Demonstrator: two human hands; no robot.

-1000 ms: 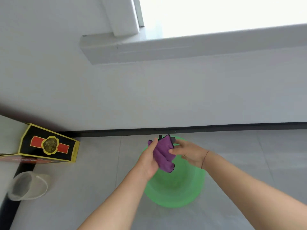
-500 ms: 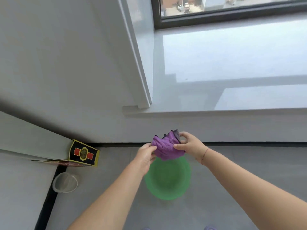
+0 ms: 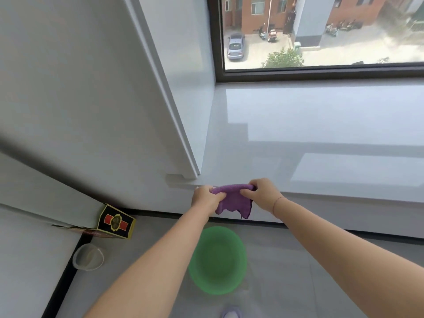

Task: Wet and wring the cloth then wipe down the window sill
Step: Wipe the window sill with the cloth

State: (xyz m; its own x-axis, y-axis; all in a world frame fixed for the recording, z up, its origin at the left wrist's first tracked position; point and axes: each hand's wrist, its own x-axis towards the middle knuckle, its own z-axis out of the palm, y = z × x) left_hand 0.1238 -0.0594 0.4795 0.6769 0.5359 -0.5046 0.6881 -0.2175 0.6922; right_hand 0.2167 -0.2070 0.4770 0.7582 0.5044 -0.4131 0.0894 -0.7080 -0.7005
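The green basin (image 3: 218, 260) sits below; within 1 second the purple cloth (image 3: 234, 200) has risen from over it to the front edge of the window sill (image 3: 321, 134). The left hand (image 3: 205, 198) and right hand (image 3: 261, 193) each pinch its bunched top, so wiping seems next. A black-and-gold box (image 3: 115, 222) and clear cup (image 3: 88, 257) stand well left, out of the way.

L hand (image 3: 205, 198), R hand (image 3: 261, 195), both gripping cloth (image 3: 234, 200)

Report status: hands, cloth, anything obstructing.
Left hand, right hand: both grip purple cloth at window sill edge. Green basin below. Nothing seen in the way.
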